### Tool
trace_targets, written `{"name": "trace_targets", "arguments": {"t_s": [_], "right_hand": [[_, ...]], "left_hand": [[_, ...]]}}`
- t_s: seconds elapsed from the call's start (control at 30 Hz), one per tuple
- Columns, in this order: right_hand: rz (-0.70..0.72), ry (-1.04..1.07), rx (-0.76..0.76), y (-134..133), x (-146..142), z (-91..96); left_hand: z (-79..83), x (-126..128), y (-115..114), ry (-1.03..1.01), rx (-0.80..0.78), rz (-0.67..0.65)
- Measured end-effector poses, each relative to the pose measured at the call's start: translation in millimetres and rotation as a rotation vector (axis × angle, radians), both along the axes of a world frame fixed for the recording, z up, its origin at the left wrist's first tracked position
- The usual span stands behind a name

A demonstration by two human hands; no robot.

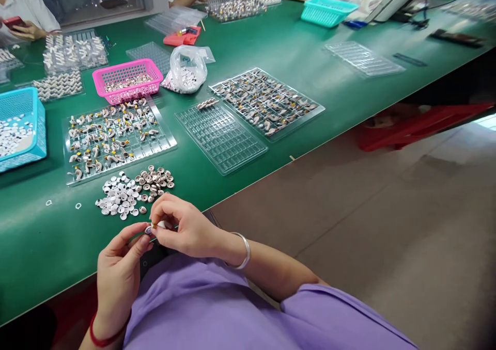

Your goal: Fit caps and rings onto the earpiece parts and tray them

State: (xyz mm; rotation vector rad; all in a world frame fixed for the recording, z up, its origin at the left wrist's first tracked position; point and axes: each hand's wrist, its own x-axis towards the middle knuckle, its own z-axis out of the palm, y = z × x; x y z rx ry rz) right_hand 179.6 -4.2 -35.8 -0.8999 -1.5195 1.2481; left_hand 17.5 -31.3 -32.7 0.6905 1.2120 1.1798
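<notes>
My left hand (120, 267) and my right hand (182, 226) meet at the near edge of the green table (294, 56). Both pinch one small white and metal part (155, 226) between their fingertips. Just beyond them lies a pile of small white and brown discs (132, 190). Behind the pile is a clear tray (116, 138) partly filled with small white parts. An almost empty clear tray (220, 136) lies to its right, with a few parts (207, 103) at its far edge. Further right, another clear tray (267, 102) is full of parts.
A pink basket (127, 80), a clear bag of discs (188, 68) and a blue basket (19, 128) stand behind the trays. A teal basket (327, 10) and empty clear trays (364, 58) lie at the far right. Other people's hands (27, 30) work at the far edge.
</notes>
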Motion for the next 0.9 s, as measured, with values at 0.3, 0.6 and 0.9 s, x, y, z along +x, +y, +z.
{"name": "trace_targets", "arguments": {"t_s": [0.3,0.6,0.9], "right_hand": [[-0.011,-0.020,-0.011,-1.8,-0.4,1.7],[-0.005,-0.018,-0.012,-2.5,-0.4,3.2],[0.089,0.161,-0.260,-1.2,-4.8,4.9]], "left_hand": [[-2.8,2.0,-4.4,-0.002,0.001,0.050],[-5.2,3.0,-2.7,-0.076,-0.073,0.082],[-3.3,5.3,-3.8,-0.074,0.001,0.112]]}}
